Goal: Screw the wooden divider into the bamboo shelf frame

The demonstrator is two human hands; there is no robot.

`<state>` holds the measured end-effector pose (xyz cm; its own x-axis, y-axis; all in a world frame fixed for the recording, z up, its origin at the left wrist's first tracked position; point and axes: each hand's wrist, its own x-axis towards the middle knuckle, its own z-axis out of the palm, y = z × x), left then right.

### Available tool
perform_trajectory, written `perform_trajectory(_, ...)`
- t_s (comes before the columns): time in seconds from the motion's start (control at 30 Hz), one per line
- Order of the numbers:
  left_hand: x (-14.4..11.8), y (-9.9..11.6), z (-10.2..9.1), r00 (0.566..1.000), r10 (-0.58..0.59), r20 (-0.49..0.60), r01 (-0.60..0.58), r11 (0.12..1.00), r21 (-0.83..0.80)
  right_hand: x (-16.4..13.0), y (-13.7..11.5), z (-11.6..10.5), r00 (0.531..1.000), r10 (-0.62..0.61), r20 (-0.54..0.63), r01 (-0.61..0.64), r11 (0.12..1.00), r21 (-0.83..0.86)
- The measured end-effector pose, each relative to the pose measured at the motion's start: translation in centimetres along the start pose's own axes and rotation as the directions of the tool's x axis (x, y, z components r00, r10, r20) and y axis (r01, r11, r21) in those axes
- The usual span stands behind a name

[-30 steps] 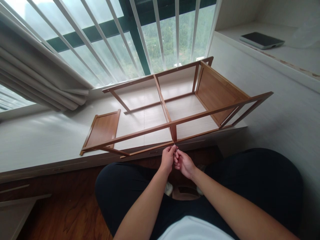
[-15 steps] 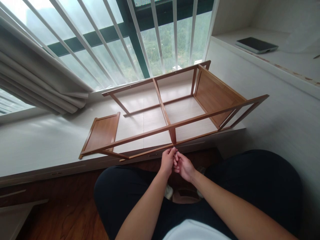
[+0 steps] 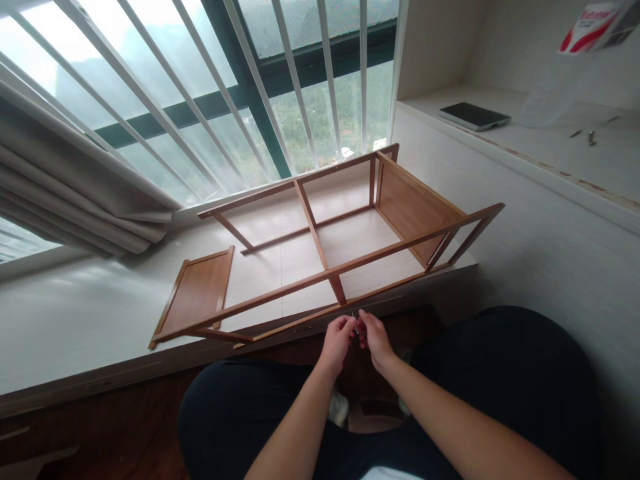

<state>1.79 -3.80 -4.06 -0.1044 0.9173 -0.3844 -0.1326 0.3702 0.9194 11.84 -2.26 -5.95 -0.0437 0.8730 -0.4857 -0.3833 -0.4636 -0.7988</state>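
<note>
Low in front of me, my left hand (image 3: 339, 339) is closed in a pinch, with a thin bent metal rod that looks like a hex key (image 3: 356, 325) at its fingertips. My right hand (image 3: 374, 338) is also closed, its fingers against the same rod from the right. Both hands are just below the front rail of a brown wooden frame (image 3: 280, 292), apart from it. The frame lies on its side, with a crossbar (image 3: 311, 223) in the middle and a panel (image 3: 417, 207) fitted at its right end. A loose wooden panel (image 3: 201, 285) lies at its left end.
The frame rests on a white window ledge (image 3: 75, 313) with drawers below. A grey curtain (image 3: 75, 180) hangs at left, before a barred window. On the raised shelf at right are a dark flat device (image 3: 474, 116), a labelled clear bag (image 3: 550, 93) and small metal pieces (image 3: 591, 138).
Both hands have drawn back from the front rail at the crossbar, bringing the rod with them. My view has turned slightly to the right, so more of the shelf shows.
</note>
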Motion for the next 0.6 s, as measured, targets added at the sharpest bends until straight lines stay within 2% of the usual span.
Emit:
perform_trajectory(0.07, -0.7, 0.0, 0.8, 0.999, 0.037, 0.027, -0.038, 0.999, 0.031, 0.4, -0.5, 0.0, 0.999, -0.036, -0.022, 0.036, 0.999, -0.013)
perform_trajectory(0.17, -2.3, 0.8, 1.5, 0.986, 0.166, -0.008, -0.164, 0.978, 0.128, 1.0, -1.5, -0.4, 0.990, -0.128, -0.059, 0.123, 0.989, -0.085)
perform_trajectory(0.23, -3.5, 1.7, 1.0, 0.963, 0.264, -0.055, -0.246, 0.942, 0.229, 1.1, -2.7, -0.7, 0.976, -0.213, -0.037, 0.204, 0.964, -0.170)
perform_trajectory(0.27, -4.0, 2.2, 0.5, 0.938, 0.332, -0.097, -0.293, 0.911, 0.292, 1.0, -3.5, -0.8, 0.967, -0.253, -0.003, 0.247, 0.946, -0.212)
perform_trajectory(0.3, -4.4, 2.7, -0.3, 0.895, 0.417, -0.155, -0.343, 0.868, 0.359, 0.8, -4.4, -0.8, 0.957, -0.288, 0.043, 0.290, 0.924, -0.249)
perform_trajectory(0.33, -4.5, 3.2, -1.2, 0.833, 0.514, -0.203, -0.394, 0.810, 0.434, 0.5, -5.5, -0.8, 0.943, -0.321, 0.090, 0.333, 0.899, -0.284)
perform_trajectory(0.4, -4.2, 3.9, -3.4, 0.676, 0.688, -0.263, -0.451, 0.669, 0.590, -0.3, -8.0, -0.6, 0.904, -0.385, 0.184, 0.426, 0.830, -0.360)
perform_trajectory(0.43, -3.7, 4.2, -4.5, 0.615, 0.744, -0.261, -0.452, 0.604, 0.656, -0.7, -9.4, -0.5, 0.880, -0.417, 0.226, 0.474, 0.787, -0.394)
perform_trajectory(0.47, -3.1, 4.5, -5.4, 0.595, 0.767, -0.238, -0.440, 0.559, 0.703, -1.1, -10.8, -0.4, 0.851, -0.451, 0.270, 0.525, 0.739, -0.423)
perform_trajectory(0.5, -2.4, 4.7, -6.3, 0.595, 0.774, -0.216, -0.428, 0.533, 0.730, -1.3, -12.2, -0.4, 0.813, -0.482, 0.326, 0.582, 0.680, -0.446)
perform_trajectory(0.6, -0.4, 5.1, -7.5, 0.636, 0.744, -0.206, -0.384, 0.537, 0.751, -0.8, -15.8, -1.0, 0.693, -0.527, 0.492, 0.718, 0.441, -0.539)
